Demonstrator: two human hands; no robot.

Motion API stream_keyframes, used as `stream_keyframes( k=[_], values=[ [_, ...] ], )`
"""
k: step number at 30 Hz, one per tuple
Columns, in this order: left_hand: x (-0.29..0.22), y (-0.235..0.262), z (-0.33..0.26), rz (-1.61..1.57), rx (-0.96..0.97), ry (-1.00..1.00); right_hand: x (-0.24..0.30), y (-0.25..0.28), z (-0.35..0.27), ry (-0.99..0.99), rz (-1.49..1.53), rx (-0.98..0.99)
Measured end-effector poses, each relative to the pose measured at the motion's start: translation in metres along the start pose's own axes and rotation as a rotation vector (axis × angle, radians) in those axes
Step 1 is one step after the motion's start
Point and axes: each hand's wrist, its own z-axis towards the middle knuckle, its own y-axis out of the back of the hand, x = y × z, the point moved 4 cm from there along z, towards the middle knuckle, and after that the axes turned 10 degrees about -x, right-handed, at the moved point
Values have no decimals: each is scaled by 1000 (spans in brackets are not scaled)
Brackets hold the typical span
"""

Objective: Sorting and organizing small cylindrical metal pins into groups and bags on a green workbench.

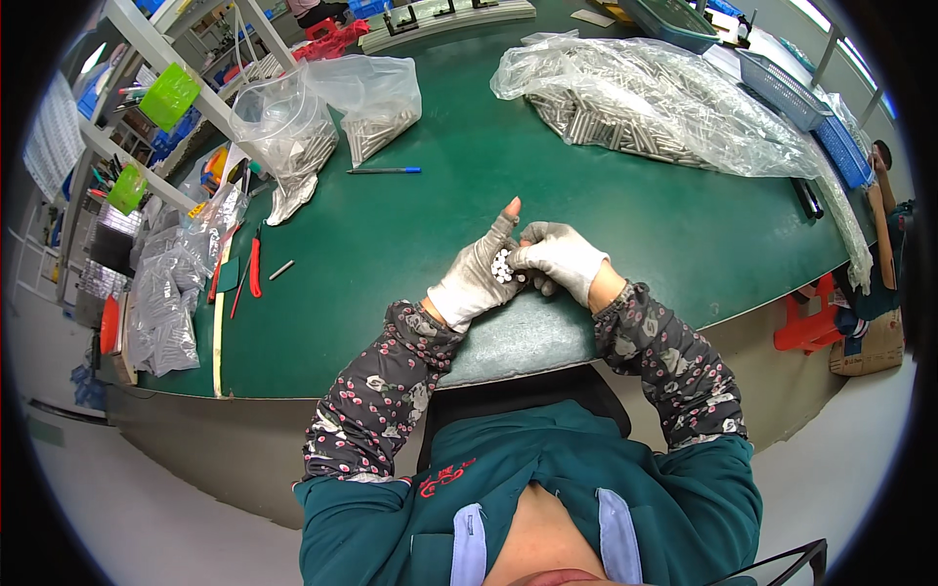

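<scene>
A small bundle of metal rods [502,266] sits just above the middle of the frame, seen end-on as a tight cluster of pale round tips. They look smooth, thin and silvery, packed side by side like a little honeycomb.

The left hand [476,278] wears a light grey knitted glove with the fingertips cut away; its bare thumb points up toward the top of the frame, and its palm and fingers curl around the bundle, gripping it. The right hand [560,258], in a white knitted glove, comes in from the right and closes its fingers against the same bundle, so both hands clasp the rods between them. Both forearms, in dark flowered sleeves, rise from the lower edge and meet over a worn grey patch at the near edge of the green table [410,244].

The table top is a matte green mat with a rounded front. In the upper right lies a large heap of rods [625,122] under crinkled clear plastic sheeting. In the upper left stand two clear plastic bags [332,112] with more rods inside. A blue pen [384,170] lies below them. At the left edge are red-handled pliers [255,266] and a loose rod [281,270] beside them, well apart from the hands.
</scene>
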Motion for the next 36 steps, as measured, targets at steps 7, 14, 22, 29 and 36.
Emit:
stream_keyframes(
  k=[7,14,22,29,36],
  values=[
    [-9,-4,6,28,6,-64,3,4,7,11,-113,0],
    [28,-18,0,-787,37,572,6,-9,10,111,-115,14],
    [5,-12,2,-29,20,-146,11,-2,-5,117,-186,-63],
    [11,-15,4,-105,1,-155,13,-1,3,78,-163,-9],
    [17,-16,3,-167,-41,-232,14,5,4,152,-201,2]
  ],
)
